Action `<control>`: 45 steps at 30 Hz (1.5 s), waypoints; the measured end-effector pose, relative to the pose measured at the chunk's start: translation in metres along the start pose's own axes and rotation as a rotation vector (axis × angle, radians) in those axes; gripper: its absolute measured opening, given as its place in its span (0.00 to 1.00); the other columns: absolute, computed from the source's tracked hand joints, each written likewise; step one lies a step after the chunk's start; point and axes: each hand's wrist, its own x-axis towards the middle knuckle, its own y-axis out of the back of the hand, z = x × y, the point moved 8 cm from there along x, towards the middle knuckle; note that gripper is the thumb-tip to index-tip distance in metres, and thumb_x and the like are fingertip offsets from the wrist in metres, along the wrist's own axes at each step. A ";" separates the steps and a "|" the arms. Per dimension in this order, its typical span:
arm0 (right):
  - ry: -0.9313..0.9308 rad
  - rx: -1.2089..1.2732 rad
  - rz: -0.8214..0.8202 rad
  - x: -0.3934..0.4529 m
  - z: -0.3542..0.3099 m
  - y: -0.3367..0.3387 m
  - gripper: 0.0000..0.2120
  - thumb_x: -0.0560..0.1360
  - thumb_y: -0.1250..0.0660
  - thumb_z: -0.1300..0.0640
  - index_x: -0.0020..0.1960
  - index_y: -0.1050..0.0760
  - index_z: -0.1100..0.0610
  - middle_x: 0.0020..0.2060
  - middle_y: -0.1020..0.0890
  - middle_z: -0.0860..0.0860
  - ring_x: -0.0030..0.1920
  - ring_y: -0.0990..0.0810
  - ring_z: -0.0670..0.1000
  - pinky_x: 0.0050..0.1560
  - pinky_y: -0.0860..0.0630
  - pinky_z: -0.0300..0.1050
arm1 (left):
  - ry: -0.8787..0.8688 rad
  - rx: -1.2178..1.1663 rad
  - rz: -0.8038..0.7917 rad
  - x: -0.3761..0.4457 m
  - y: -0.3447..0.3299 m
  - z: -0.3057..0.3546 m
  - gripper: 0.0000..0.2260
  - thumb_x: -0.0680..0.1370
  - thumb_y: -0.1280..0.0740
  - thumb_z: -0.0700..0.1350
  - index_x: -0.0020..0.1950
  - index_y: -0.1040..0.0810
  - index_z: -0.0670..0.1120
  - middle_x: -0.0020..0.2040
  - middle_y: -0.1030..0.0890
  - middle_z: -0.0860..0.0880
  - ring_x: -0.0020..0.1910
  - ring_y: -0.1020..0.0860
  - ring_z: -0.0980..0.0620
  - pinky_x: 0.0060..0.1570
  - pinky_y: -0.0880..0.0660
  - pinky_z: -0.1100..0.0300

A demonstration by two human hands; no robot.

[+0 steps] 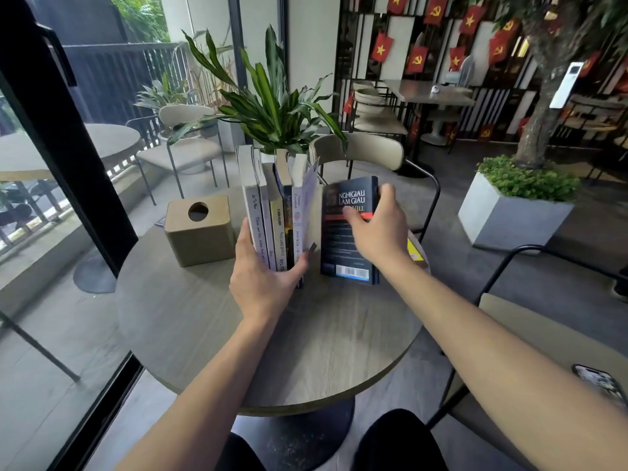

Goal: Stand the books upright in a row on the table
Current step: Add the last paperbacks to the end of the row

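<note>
right hand (pixel 377 229) grips dark book (pixel 346 232) | tissue box (pixel 198 229) left of row of books (pixel 275 212)

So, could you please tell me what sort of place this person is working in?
Most likely a cafe. Several small tables with matching cushioned chairs fill the room, a tissue box sits on the round table, and red flags decorate the wall.

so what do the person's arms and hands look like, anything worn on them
Both forearms are bare up to the frame edge, with no sleeves in view. The left hand and right hand carry no gloves, and no rings, watch or bracelets are visible.
</note>
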 end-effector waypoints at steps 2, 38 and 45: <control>0.086 0.119 0.064 -0.009 -0.009 -0.009 0.17 0.73 0.28 0.56 0.52 0.35 0.55 0.50 0.19 0.54 0.49 0.22 0.57 0.45 0.26 0.51 | -0.006 0.002 -0.001 0.000 0.000 0.001 0.47 0.65 0.25 0.66 0.78 0.40 0.52 0.67 0.23 0.52 0.60 0.21 0.48 0.54 0.23 0.49; 0.239 0.331 -0.429 -0.036 -0.009 -0.076 0.23 0.83 0.46 0.50 0.77 0.39 0.50 0.71 0.27 0.48 0.69 0.30 0.44 0.68 0.34 0.38 | 0.024 0.025 -0.105 -0.002 -0.016 0.013 0.64 0.57 0.20 0.65 0.81 0.54 0.46 0.74 0.34 0.45 0.67 0.25 0.42 0.55 0.24 0.43; 0.239 0.065 -0.162 -0.016 0.011 -0.049 0.19 0.82 0.45 0.48 0.64 0.23 0.56 0.56 0.17 0.54 0.57 0.21 0.55 0.57 0.27 0.50 | 0.010 0.055 -0.100 -0.001 -0.019 0.010 0.61 0.59 0.20 0.64 0.79 0.51 0.44 0.72 0.33 0.44 0.66 0.25 0.42 0.55 0.24 0.44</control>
